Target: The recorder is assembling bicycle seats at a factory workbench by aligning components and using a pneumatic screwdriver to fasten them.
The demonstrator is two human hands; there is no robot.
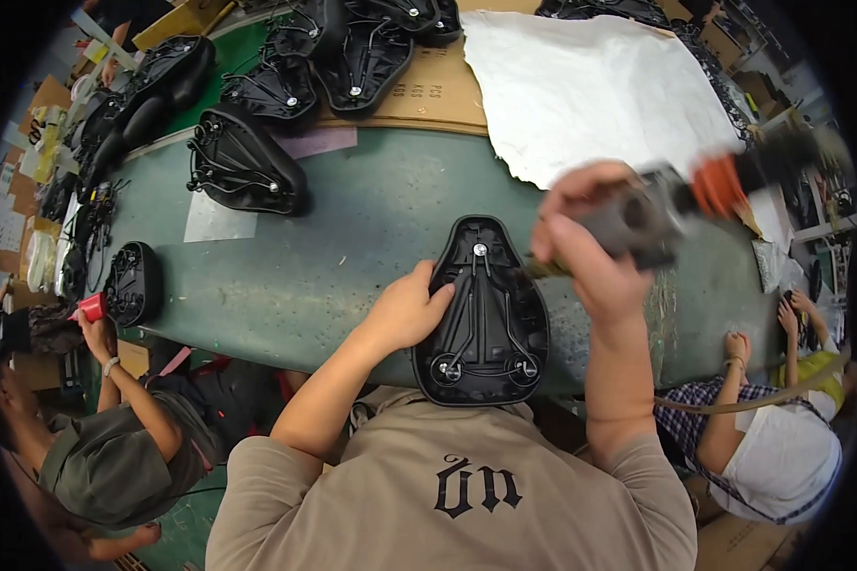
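Note:
A black bicycle saddle (487, 314) lies upside down on the green worktable (352, 257) right in front of me, its metal rails and bolts facing up. My left hand (408, 309) rests on the saddle's left edge and steadies it. My right hand (590, 249) grips a grey power driver (671, 205) with an orange collar, blurred by motion. The tool's bit end points toward the saddle's upper right side; I cannot tell whether it touches.
Several more upturned black saddles (248, 162) lie at the table's far left and back on cardboard (443, 90). A crumpled white sheet (590, 86) covers the back right. One person (114, 447) works with a red tool at my left, another person (781, 438) at my right.

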